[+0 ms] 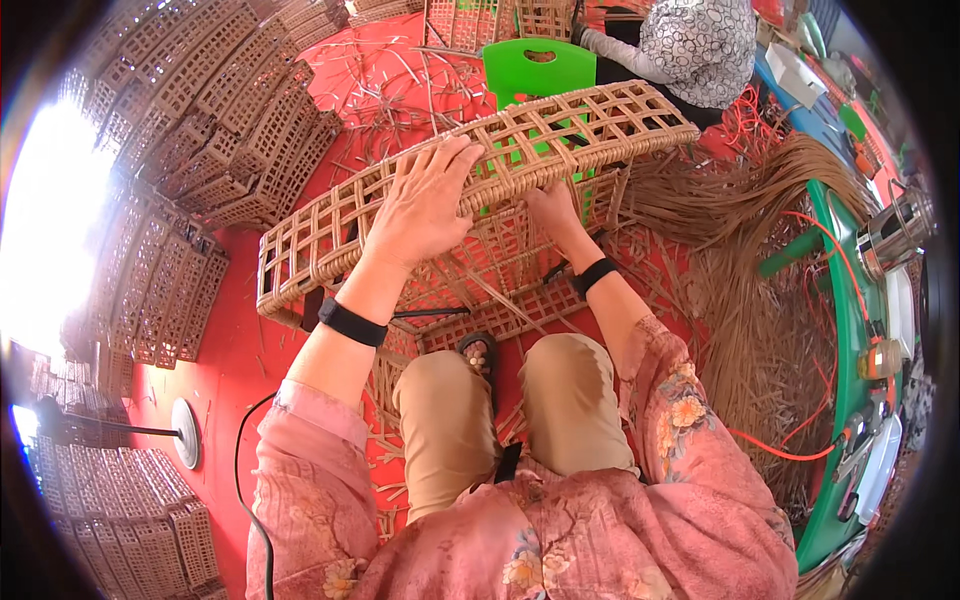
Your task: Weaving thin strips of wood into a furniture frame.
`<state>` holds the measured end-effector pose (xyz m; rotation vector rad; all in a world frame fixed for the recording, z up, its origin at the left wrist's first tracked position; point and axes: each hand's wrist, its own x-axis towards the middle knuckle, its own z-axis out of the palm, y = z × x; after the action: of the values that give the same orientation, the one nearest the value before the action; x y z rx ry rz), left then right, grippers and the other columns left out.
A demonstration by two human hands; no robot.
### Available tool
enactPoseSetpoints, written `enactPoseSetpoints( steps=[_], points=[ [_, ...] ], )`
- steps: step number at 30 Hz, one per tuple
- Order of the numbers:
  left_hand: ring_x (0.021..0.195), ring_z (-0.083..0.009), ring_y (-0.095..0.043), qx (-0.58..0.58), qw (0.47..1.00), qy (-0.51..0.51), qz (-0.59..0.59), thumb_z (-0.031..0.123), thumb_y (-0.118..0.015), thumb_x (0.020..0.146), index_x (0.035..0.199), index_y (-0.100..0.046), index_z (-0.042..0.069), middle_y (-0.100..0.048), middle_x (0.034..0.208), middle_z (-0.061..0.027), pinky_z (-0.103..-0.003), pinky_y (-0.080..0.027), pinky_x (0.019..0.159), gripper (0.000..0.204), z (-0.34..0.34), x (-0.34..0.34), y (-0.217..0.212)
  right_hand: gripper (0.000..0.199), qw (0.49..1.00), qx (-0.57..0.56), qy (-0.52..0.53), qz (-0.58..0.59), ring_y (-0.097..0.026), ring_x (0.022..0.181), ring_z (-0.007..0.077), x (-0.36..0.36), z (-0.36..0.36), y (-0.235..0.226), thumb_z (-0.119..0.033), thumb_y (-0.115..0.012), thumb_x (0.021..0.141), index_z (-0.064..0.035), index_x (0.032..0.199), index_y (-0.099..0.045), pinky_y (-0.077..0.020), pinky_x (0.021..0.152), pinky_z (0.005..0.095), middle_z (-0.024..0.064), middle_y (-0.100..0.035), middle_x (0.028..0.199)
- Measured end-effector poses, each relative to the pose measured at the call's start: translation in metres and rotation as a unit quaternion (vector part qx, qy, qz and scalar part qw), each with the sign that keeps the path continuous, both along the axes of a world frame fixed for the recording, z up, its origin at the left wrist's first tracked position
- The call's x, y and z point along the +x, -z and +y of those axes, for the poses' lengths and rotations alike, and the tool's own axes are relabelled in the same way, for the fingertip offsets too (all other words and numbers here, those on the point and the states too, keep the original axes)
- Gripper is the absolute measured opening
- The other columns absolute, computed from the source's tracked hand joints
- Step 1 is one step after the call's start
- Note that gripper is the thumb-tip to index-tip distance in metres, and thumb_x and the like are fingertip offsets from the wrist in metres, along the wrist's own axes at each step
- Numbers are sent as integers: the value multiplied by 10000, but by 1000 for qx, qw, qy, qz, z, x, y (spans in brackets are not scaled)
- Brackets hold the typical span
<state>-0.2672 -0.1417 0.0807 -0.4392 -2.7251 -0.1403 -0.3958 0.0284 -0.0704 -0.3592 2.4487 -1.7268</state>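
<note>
A brown woven basket (340, 225) with an open lattice is tilted across my lap's far side, its long panel sloping up to the right. My left hand (425, 200) holds it from above, fingers laid over the lattice and thumb along the near braided edge. Below that edge, my right hand (555, 215) is closed against the weave. Its fingertips are partly hidden, so what it pinches cannot be made out. Dark frame bars show inside the basket, and a loose strip crosses its inner side.
Stacked woven baskets (250, 130) line the left. A green plastic chair (540, 70) stands beyond the basket, near a person in a patterned head covering (698, 50). Long brown strands (750, 300) lie at right beside a green table (830, 500) with tools. Strip scraps litter the red floor (240, 340).
</note>
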Motion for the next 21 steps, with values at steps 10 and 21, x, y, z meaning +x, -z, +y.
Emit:
enactPoseSetpoints(
  steps=[10, 21],
  points=[
    [1396, -309, -372, 10, 1000, -6, -13, 88, -708, 705, 1404, -457, 63, -444, 1459, -123, -445, -274, 1173, 743, 3, 1, 0, 217, 883, -412, -81, -209, -474, 565, 100, 2, 1, -22, -239, -476, 1027, -70, 1050, -610, -368, 511, 271, -4, -563, 722],
    [1404, -295, -382, -8, 996, -68, -48, 140, -702, 723, 1432, -457, 163, -451, 1480, -77, -514, -269, 1185, 750, -12, -28, 6, 238, 992, 123, -16, -19, -632, 876, 441, 225, 205, 178, -226, -527, 988, -17, 1034, -631, -494, 722, 508, 259, -641, 890]
  ],
)
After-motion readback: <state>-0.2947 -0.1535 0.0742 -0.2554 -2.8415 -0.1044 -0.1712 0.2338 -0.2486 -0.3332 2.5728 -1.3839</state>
